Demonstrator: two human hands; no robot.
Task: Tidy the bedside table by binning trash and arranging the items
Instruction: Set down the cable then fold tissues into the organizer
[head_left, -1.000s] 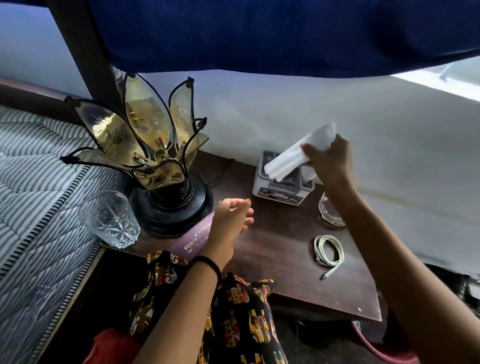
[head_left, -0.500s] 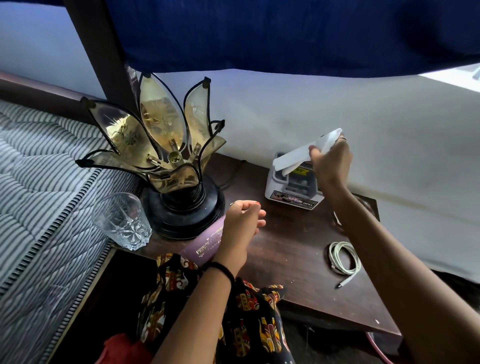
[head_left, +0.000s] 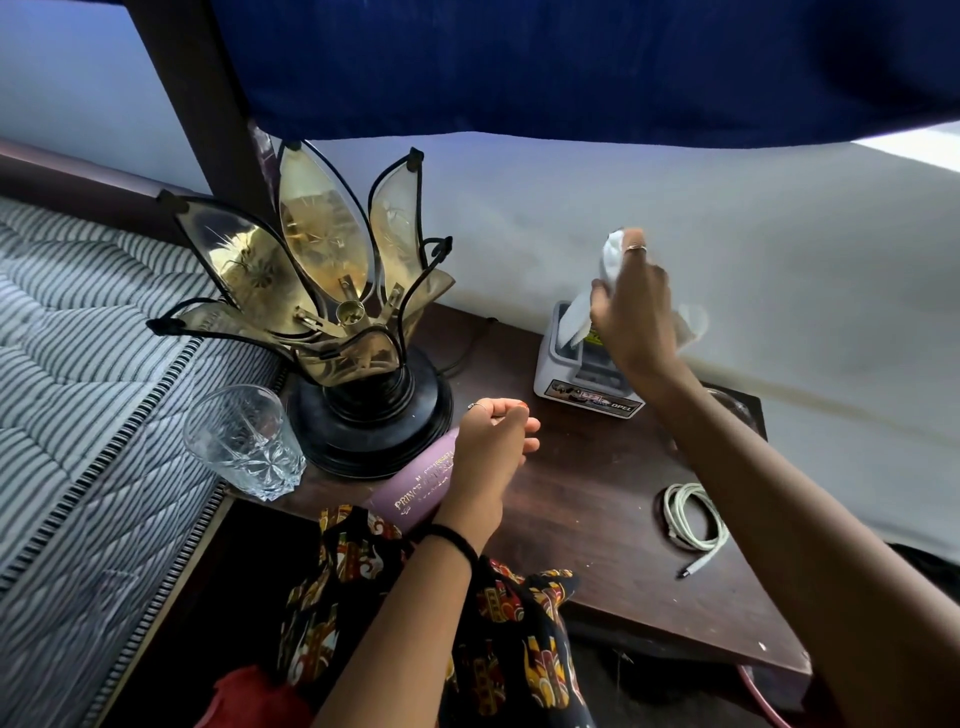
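Observation:
My right hand (head_left: 634, 317) is closed on a crumpled white tissue (head_left: 613, 257), held just above a small grey box (head_left: 563, 366) at the back of the dark wooden bedside table (head_left: 597, 509). My left hand (head_left: 491, 441) hovers over the table's middle with fingers loosely curled and nothing in it, beside a purple book (head_left: 423, 488) lying at the front edge. A coiled white cable (head_left: 693, 517) lies at the right. A cut-glass tumbler (head_left: 241, 441) stands on the front left corner.
A brass lotus-shaped lamp (head_left: 332, 291) on a black base fills the table's left rear. A striped mattress (head_left: 78, 405) borders the left side. Dark blue cloth (head_left: 571, 62) hangs overhead. A glass dish (head_left: 732, 408) is partly hidden behind my right forearm.
My right hand has turned and lifted the tissue more upright over the grey box, bunching it. The left hand stays almost still. The camera view has shifted slightly.

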